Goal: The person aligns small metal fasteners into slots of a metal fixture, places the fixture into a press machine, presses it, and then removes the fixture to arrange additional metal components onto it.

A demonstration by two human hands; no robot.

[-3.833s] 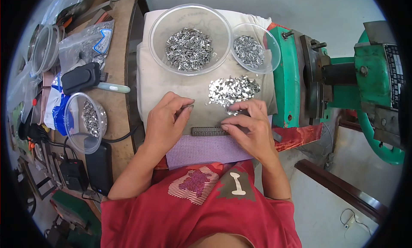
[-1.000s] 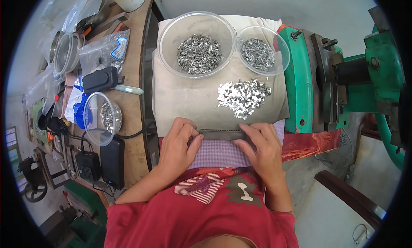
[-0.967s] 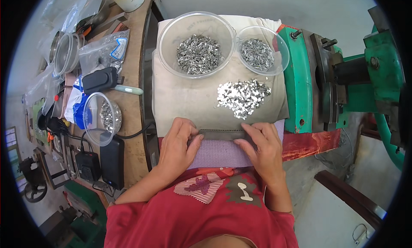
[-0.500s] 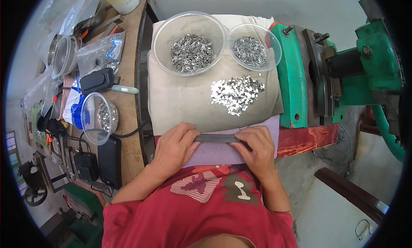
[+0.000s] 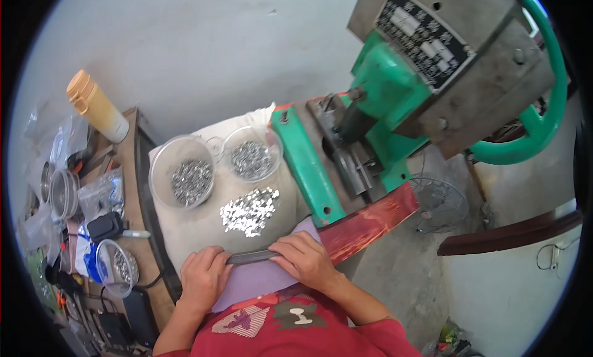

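Your left hand [image 5: 205, 277] grips the nine-o'clock end of a narrow, dark-grey, metal-looking bar [image 5: 252, 256], your right hand [image 5: 306, 258] the three-o'clock end — long axis spanning between them, neither nearer.

My left fingers [image 5: 216, 258] and right fingers [image 5: 288, 248] hold opposite ends of a dark bar [image 5: 251, 257] near a heap of silvery pieces [image 5: 249, 212].
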